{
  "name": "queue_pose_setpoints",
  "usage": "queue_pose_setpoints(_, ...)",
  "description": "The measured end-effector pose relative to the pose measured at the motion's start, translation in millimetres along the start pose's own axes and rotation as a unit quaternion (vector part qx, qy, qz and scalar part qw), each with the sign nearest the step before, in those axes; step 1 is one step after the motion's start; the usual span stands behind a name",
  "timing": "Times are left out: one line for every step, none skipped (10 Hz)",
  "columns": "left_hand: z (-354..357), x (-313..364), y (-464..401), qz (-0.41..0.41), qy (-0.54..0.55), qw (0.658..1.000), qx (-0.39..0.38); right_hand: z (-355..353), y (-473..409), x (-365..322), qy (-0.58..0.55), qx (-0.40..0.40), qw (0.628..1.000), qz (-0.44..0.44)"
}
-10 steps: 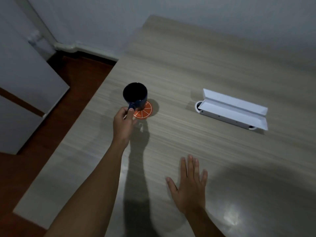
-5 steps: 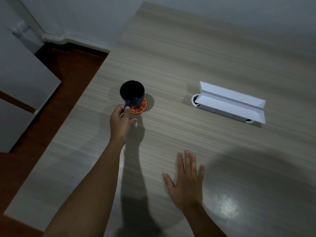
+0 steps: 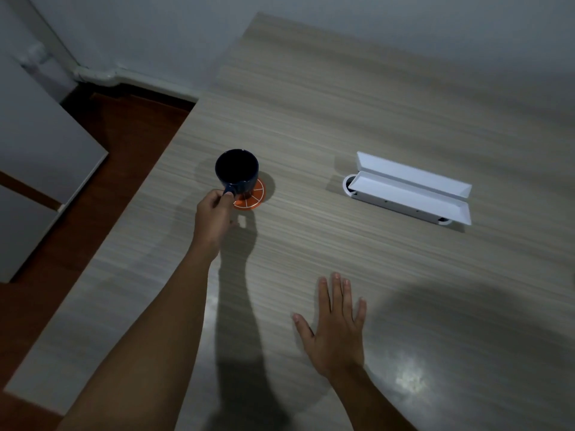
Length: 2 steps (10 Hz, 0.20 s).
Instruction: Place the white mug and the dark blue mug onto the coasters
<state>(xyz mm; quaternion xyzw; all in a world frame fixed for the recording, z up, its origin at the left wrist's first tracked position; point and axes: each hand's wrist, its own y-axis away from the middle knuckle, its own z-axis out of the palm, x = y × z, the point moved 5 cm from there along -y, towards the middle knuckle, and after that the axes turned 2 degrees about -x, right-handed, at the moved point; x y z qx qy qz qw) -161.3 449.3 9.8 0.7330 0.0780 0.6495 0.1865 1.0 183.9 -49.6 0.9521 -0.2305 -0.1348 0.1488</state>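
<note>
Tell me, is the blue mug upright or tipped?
Upright: the mug stands mouth-up on the orange coaster, left hand pinching its handle.

The dark blue mug [image 3: 237,171] is standing upright on the orange slice-patterned coaster [image 3: 250,198], its handle [image 3: 229,191] pointing toward the table's near-left side.
</note>
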Motion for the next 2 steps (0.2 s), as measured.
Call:
queue_pose_setpoints(-2.4,1.2,5.3,0.002,-0.029,1.0,0.006,-5.3,2.2,-2.0,-0.017,-0.015,1.0,-0.011)
queue_pose_setpoints(-4.3,-4.5,21.0,0.021,-0.024,0.999,0.022,-9.0,1.4,2.1,-0.026,-0.025,0.998,-0.042)
